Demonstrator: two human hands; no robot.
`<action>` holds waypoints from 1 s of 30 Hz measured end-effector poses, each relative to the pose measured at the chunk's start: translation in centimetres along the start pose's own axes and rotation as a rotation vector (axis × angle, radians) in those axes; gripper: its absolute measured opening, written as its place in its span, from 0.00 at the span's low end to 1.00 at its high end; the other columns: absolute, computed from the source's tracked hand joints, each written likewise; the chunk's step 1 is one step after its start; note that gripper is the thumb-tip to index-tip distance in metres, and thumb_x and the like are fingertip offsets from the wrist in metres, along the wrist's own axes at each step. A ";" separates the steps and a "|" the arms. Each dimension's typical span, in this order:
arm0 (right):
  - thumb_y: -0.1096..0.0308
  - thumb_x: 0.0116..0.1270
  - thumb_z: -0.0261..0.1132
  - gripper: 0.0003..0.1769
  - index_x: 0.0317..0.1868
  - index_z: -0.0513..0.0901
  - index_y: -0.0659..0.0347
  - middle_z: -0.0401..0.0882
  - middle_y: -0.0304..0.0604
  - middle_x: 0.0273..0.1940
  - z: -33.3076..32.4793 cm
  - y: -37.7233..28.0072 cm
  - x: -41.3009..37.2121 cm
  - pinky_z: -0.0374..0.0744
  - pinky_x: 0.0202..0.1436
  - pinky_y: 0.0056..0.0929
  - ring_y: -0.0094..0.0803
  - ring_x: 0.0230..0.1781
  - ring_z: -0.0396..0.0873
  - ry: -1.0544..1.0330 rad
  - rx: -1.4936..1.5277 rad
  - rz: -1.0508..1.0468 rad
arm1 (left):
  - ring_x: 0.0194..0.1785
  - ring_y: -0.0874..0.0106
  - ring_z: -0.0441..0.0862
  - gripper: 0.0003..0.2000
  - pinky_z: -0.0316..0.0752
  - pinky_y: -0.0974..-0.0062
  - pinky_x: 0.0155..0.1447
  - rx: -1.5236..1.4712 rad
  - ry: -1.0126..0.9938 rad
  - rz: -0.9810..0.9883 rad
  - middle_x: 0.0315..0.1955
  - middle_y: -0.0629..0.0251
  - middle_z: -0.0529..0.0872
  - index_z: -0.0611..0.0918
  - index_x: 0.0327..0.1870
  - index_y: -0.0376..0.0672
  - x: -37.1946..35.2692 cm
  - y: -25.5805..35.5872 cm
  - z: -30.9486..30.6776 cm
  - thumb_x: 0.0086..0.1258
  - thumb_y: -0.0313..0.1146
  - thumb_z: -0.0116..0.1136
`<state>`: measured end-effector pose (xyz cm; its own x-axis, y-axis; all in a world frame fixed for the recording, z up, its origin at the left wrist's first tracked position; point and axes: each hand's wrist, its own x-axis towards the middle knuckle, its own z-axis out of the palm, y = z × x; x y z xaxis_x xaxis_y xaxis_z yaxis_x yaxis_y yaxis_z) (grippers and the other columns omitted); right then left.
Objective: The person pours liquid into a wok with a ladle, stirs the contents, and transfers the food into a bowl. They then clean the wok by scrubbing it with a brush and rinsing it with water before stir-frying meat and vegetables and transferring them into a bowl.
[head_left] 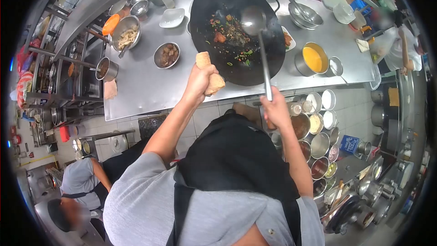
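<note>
My left hand (pixel 200 78) is closed around a folded tan cloth (pixel 215 84) at the near left edge of a large black wok (pixel 268 59). Whether the cloth also grips the wok's rim or a handle is hidden. In my right hand (pixel 276 109) is the handle of a long metal ladle (pixel 264 54). Its round bowl lies inside the wok, at the right of the food. Chopped food (pixel 230 29) with red, green and brown bits is scattered over the wok's bottom. The wok rests on a steel table (pixel 141 86).
On the left stand a bowl of brown chunks (pixel 167 55), a bowl of pale strips (pixel 127 34) and a white dish (pixel 172 18). To the right are a pot of yellow liquid (pixel 312 59) and metal bowls (pixel 306 16). Several containers (pixel 320 146) crowd my right side; co-workers (pixel 84 182) are nearby.
</note>
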<state>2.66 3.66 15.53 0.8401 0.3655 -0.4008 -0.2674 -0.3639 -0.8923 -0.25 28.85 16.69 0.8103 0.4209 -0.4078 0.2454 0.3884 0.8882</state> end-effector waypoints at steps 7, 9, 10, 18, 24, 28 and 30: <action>0.71 0.73 0.53 0.19 0.62 0.68 0.64 0.63 0.31 0.22 -1.5 -5.5 -5.7 0.67 0.09 0.17 0.15 0.08 0.62 -0.491 0.570 0.257 | 0.15 0.72 0.75 0.08 0.70 0.76 0.14 -0.070 -0.100 -0.315 0.22 0.62 0.79 0.74 0.36 0.38 1.3 0.7 -1.7 0.60 0.31 0.56; 0.71 0.74 0.52 0.18 0.62 0.67 0.65 0.63 0.31 0.22 -2.5 -4.9 -5.6 0.66 0.09 0.16 0.14 0.09 0.62 -0.587 0.795 0.313 | 0.14 0.73 0.75 0.08 0.70 0.77 0.14 -0.118 -0.072 -0.359 0.22 0.62 0.79 0.74 0.36 0.37 1.1 0.4 -2.0 0.60 0.31 0.56; 0.71 0.75 0.51 0.17 0.62 0.67 0.65 0.64 0.31 0.23 -3.1 -4.7 -5.6 0.66 0.09 0.15 0.13 0.10 0.62 -0.673 1.020 0.363 | 0.15 0.72 0.76 0.08 0.69 0.76 0.15 -0.134 -0.069 -0.366 0.21 0.63 0.79 0.74 0.36 0.40 0.9 0.6 -2.1 0.60 0.32 0.56; 0.70 0.74 0.51 0.20 0.64 0.66 0.69 0.63 0.33 0.21 -8.9 -4.9 -8.0 0.64 0.08 0.14 0.13 0.08 0.60 -0.354 0.637 0.184 | 0.18 0.71 0.78 0.09 0.70 0.75 0.17 -0.150 -0.071 -0.295 0.23 0.62 0.80 0.76 0.35 0.39 -1.2 1.5 -2.9 0.60 0.34 0.57; 0.67 0.74 0.56 0.17 0.59 0.71 0.62 0.65 0.30 0.19 -7.8 -1.9 -7.5 0.63 0.10 0.16 0.16 0.08 0.61 0.042 -0.027 0.149 | 0.20 0.71 0.79 0.07 0.71 0.74 0.17 -0.092 -0.051 -0.131 0.23 0.62 0.78 0.73 0.36 0.38 -2.4 2.3 0.3 0.59 0.28 0.54; 0.66 0.74 0.56 0.14 0.56 0.70 0.61 0.65 0.32 0.21 -4.5 -2.1 -8.1 0.66 0.11 0.18 0.17 0.10 0.63 -0.150 0.258 0.225 | 0.24 0.72 0.77 0.12 0.75 0.71 0.27 -0.044 0.000 0.111 0.27 0.66 0.75 0.70 0.38 0.37 -0.5 1.1 2.8 0.53 0.22 0.56; 0.64 0.75 0.55 0.17 0.60 0.69 0.60 0.65 0.33 0.21 -3.3 -3.4 -8.4 0.66 0.10 0.18 0.18 0.10 0.63 -0.307 0.499 0.263 | 0.24 0.72 0.77 0.13 0.75 0.71 0.27 -0.012 0.037 0.075 0.28 0.66 0.74 0.70 0.40 0.37 -0.8 1.3 3.8 0.53 0.22 0.56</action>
<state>-1.89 -0.99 22.65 0.5630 0.5735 -0.5951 -0.6960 -0.0592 -0.7156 1.49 25.91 18.97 0.8058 0.4791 -0.3479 0.1779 0.3645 0.9140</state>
